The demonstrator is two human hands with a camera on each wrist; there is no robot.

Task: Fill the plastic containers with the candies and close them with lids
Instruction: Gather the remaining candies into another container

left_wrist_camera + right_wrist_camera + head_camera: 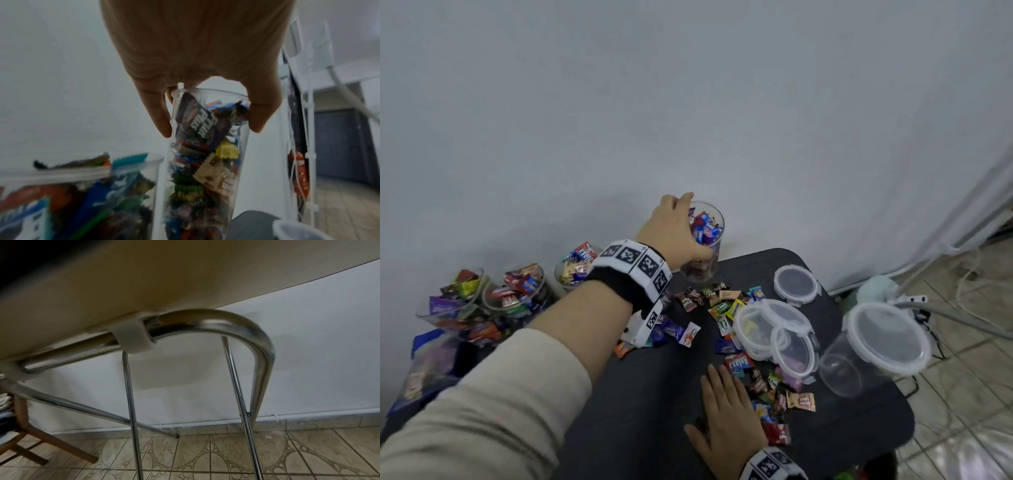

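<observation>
Left hand (pixel 678 229) grips the candy-filled container (pixel 205 162) by its rim at the table's (pixel 640 411) far edge. Right hand (pixel 726 411) lies flat, visible only from the head camera; its wrist view shows chrome table legs (pixel 236 369).

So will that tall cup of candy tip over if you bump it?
Probably, yes. The tall cup looks narrow for its height, so a bump could tip it. Candy fills it to the rim, so it may feel heavy. The left hand gripping its top should steady it.

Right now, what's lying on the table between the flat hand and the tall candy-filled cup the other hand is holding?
In the head view, loose wrapped candies lie scattered on the dark table between the right hand and the cup held by the left hand.
</observation>
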